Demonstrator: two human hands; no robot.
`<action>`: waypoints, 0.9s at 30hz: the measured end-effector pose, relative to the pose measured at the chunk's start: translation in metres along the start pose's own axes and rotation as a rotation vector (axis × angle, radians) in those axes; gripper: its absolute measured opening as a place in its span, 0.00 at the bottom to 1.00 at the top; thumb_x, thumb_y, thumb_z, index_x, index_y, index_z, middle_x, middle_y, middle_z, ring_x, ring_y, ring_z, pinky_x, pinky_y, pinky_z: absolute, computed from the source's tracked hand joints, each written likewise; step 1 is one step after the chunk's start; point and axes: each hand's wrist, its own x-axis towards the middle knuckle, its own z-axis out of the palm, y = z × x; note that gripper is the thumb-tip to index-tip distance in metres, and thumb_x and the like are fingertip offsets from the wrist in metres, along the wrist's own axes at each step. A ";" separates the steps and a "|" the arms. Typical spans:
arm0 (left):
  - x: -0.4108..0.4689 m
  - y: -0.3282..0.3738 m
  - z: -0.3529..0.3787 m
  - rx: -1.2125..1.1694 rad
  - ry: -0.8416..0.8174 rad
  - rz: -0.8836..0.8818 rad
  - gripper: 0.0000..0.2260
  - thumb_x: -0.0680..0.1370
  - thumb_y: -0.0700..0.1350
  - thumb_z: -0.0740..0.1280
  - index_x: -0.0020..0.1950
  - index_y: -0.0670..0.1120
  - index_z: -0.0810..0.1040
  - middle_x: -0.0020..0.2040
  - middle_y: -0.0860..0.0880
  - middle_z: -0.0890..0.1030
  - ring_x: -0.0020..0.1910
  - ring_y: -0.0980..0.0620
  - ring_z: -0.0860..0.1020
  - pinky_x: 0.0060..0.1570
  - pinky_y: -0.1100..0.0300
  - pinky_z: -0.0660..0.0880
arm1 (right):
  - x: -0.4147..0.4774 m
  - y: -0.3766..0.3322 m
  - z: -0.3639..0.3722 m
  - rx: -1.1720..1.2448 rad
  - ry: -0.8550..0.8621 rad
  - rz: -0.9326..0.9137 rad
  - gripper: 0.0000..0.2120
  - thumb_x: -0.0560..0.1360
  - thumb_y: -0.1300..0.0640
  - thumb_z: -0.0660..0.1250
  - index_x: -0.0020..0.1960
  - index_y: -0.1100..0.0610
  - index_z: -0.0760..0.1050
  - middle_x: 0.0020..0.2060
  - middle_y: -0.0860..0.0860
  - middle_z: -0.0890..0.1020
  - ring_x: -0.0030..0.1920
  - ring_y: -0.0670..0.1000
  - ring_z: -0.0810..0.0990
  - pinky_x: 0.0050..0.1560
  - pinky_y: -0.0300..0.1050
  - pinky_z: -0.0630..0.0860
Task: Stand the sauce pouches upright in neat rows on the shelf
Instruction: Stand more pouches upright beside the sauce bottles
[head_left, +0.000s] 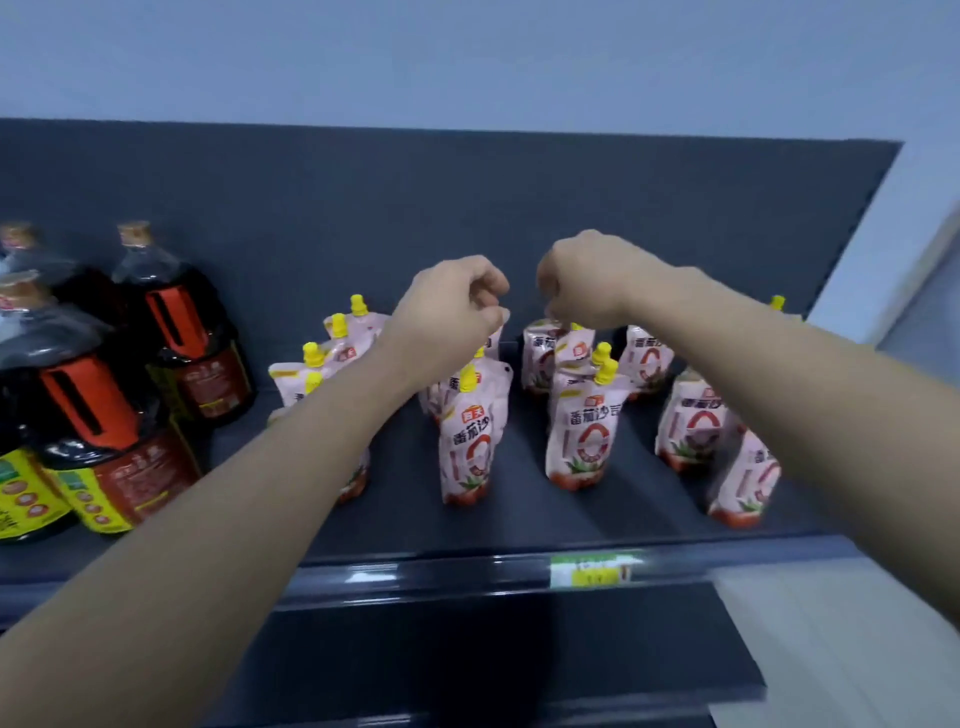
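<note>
Fingers (548, 296) of our right hand (587, 280) pinch the top of a rear pouch (537, 358). Our left hand (447, 306) is curled, and we cannot tell whether it holds anything. Most sauce pouches (582, 431) already stand on the shelf (519, 525) in loose rows, so we judge that only straightening remains.
</note>
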 end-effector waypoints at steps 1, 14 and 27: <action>0.004 0.011 0.009 -0.009 -0.018 0.026 0.09 0.75 0.40 0.67 0.54 0.45 0.79 0.44 0.51 0.79 0.45 0.54 0.77 0.44 0.66 0.73 | -0.007 0.017 -0.004 -0.018 -0.001 0.027 0.11 0.72 0.61 0.65 0.53 0.56 0.81 0.52 0.58 0.82 0.52 0.62 0.81 0.51 0.52 0.80; 0.053 0.166 0.177 0.041 -0.222 0.248 0.11 0.75 0.41 0.68 0.56 0.46 0.78 0.50 0.51 0.79 0.50 0.53 0.77 0.49 0.63 0.72 | -0.092 0.256 -0.005 -0.079 0.015 0.272 0.13 0.72 0.61 0.66 0.55 0.57 0.80 0.52 0.58 0.83 0.53 0.61 0.81 0.52 0.52 0.80; 0.108 0.216 0.283 0.202 -0.288 0.097 0.11 0.75 0.41 0.67 0.57 0.46 0.78 0.50 0.51 0.78 0.50 0.51 0.77 0.47 0.61 0.74 | -0.081 0.381 0.035 0.039 -0.025 0.168 0.14 0.75 0.63 0.64 0.59 0.59 0.79 0.54 0.57 0.82 0.55 0.60 0.80 0.53 0.49 0.79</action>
